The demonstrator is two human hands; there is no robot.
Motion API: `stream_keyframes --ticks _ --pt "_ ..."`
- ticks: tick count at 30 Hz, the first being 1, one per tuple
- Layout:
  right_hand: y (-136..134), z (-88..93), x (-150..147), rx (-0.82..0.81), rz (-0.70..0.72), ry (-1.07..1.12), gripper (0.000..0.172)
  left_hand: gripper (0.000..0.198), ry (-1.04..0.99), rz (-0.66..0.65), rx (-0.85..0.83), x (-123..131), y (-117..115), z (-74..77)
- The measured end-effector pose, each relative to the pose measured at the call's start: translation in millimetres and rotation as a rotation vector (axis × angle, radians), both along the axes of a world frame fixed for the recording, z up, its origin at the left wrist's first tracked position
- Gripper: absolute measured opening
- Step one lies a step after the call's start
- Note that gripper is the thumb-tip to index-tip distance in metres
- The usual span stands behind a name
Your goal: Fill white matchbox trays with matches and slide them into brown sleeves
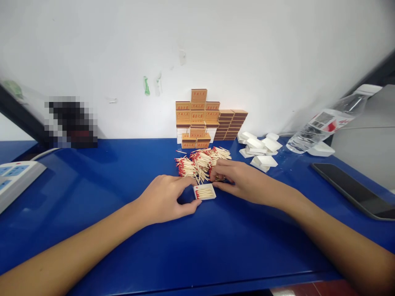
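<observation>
A small white matchbox tray [213,191] lies on the blue table, with several red-tipped matches [204,193] inside, their heads to the left. My left hand [168,197] grips the tray's left end between thumb and fingers. At its upper right corner is my right hand [236,181], thumb near the tray and fingers curled at the edge of the match pile. Whether a match is between those fingers I cannot make out. Just behind the tray spreads a loose pile of matches [202,161], partly hidden by my right hand.
Orange matchboxes [198,116] stand stacked against the wall, beside brown-sided ones [231,124]. White empty trays [261,148] lie heaped at the right. Farther right are a tilted plastic bottle [328,121] and a phone [358,191]. A power strip [18,181] sits at the left edge.
</observation>
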State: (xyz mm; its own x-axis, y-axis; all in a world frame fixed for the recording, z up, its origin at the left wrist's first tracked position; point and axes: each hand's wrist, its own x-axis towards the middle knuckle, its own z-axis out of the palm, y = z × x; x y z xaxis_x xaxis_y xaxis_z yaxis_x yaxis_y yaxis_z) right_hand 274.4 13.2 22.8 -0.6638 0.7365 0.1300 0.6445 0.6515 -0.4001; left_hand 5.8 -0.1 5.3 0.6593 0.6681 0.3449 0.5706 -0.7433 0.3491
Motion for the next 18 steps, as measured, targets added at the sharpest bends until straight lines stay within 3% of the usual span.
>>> stream_keyframes --ticks 12,18 --pt "-1.9 -2.8 -5.7 -0.008 0.029 -0.032 0.010 0.025 -0.169 -0.047 0.347 -2.8 1.7 -2.3" --pt "-2.5 10.2 0.8 0.021 -0.114 0.042 0.017 0.025 -0.119 -0.034 0.242 -1.7 1.1 -2.2"
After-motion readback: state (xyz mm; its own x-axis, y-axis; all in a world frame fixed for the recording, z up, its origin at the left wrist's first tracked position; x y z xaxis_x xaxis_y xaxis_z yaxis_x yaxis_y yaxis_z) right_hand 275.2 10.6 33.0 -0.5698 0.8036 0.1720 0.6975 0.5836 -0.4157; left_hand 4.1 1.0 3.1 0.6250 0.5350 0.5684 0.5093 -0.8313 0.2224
